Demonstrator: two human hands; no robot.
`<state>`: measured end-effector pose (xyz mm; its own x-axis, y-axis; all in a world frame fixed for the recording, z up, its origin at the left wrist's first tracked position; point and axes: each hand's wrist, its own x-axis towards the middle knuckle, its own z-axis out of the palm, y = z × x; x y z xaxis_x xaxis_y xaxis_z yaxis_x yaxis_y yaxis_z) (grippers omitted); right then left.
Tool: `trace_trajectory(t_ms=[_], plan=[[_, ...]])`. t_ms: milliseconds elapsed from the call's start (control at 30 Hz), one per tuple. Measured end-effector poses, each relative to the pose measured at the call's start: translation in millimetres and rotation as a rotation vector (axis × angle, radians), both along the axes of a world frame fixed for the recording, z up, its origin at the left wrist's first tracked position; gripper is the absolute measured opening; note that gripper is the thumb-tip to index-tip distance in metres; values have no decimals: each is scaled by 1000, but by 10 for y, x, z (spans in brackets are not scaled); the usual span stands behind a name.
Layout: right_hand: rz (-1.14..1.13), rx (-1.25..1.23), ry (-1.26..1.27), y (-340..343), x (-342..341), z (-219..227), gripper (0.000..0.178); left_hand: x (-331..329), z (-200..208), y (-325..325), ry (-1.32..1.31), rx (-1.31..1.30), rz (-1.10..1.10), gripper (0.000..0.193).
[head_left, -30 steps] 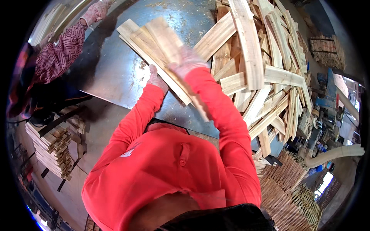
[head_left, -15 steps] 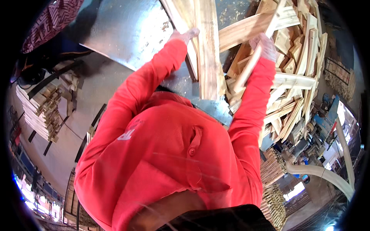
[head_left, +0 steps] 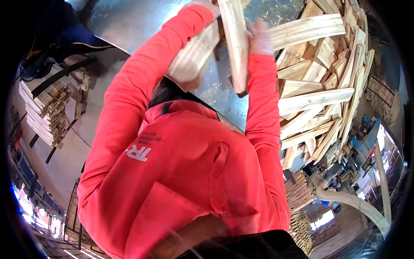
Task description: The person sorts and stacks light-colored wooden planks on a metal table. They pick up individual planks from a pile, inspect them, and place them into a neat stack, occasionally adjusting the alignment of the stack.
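Observation:
My left hand (head_left: 208, 6), in a pale glove and partly cut off by the top edge, is closed at a wide wooden board (head_left: 196, 54) that slants toward my body; the board is smeared by motion. Beside it a narrower wooden plank (head_left: 235, 45) points at me, its near end over the metal table (head_left: 215, 88). Right of this plank is my right hand (head_left: 260, 39), also gloved and blurred, with fingers stretched upward close to the plank's edge. Whether they touch the plank is unclear.
A heap of loose wooden pieces (head_left: 319, 90) covers the table's right side, one board (head_left: 308, 31) lying across its top. Stacked boards (head_left: 45, 112) stand on the floor at left. Near another person's dark clothing (head_left: 75, 32) is the table's left edge. A pale hose (head_left: 353, 196) curves at lower right.
My right hand has moved left from the heap and off the strip it gripped. My left hand has moved up and away, and the boards by it have shifted and spread apart.

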<state>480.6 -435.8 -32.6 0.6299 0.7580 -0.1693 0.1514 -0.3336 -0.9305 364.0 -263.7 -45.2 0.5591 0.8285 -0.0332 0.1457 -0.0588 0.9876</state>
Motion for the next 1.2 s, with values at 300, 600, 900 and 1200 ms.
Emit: trace_trajectory(t_ms=[300,600,900,1200], plan=[[183,814,1745,213,-653,-62,40,-639,1338,407,736,-10,-194,85],[120,-560,-4,317,-900,-1,60,-753,903,-137,797,172,-373,119],[-881,-74,309,-37,39,228,83,-732,938,-357,1073,272,-395,115],[-125,-660,-39,337,-1202,178,63,-1180,811,-82,926,296,-400,116]])
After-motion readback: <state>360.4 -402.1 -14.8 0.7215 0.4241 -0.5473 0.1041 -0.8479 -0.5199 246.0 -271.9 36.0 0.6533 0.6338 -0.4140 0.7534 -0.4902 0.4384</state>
